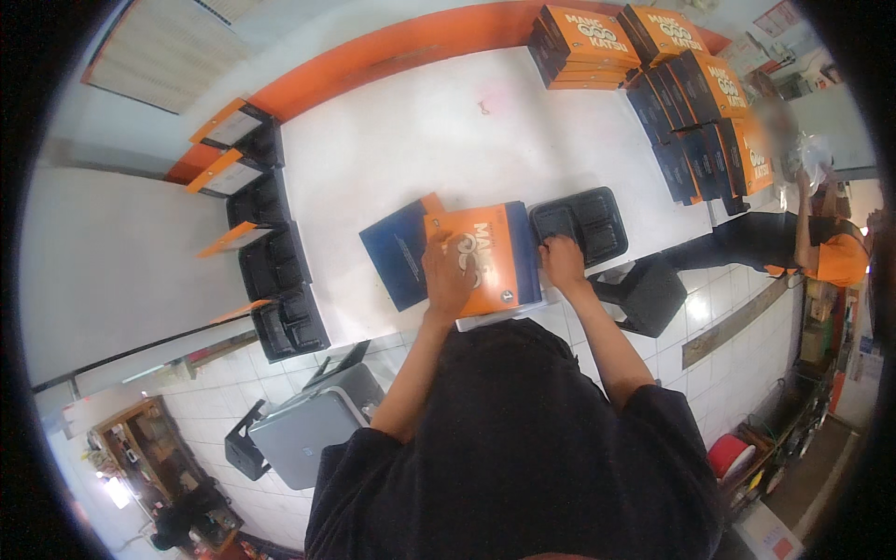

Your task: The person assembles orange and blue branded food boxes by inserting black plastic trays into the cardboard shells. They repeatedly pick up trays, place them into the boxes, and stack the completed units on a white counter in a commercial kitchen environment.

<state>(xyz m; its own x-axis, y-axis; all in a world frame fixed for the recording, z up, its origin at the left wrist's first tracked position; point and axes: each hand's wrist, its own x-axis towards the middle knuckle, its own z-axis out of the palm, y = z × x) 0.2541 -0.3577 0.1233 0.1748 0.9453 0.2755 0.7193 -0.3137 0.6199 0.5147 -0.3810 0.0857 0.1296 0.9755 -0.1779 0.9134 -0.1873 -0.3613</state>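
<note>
In front of me on the white table (401, 131) lies a printed cardboard sleeve (495, 257), orange with a dark blue side. My left hand (450, 280) rests on its orange face with the fingers spread. Under its left side another dark blue cardboard sleeve (397, 252) lies turned at an angle. A black plastic compartment tray (602, 224) sits just to the right. My right hand (563, 264) is at the tray's near left corner, beside the blue side of the sleeve. Its fingers are curled, and what they grip is hard to make out.
Black trays (271, 266) with orange sleeves line the table's left edge. Orange and dark blue boxes (709, 89) are stacked at the far right. Beyond them another person (821, 238) handles clear plastic. A black stool (649, 294) and a grey boxy thing (308, 434) flank me.
</note>
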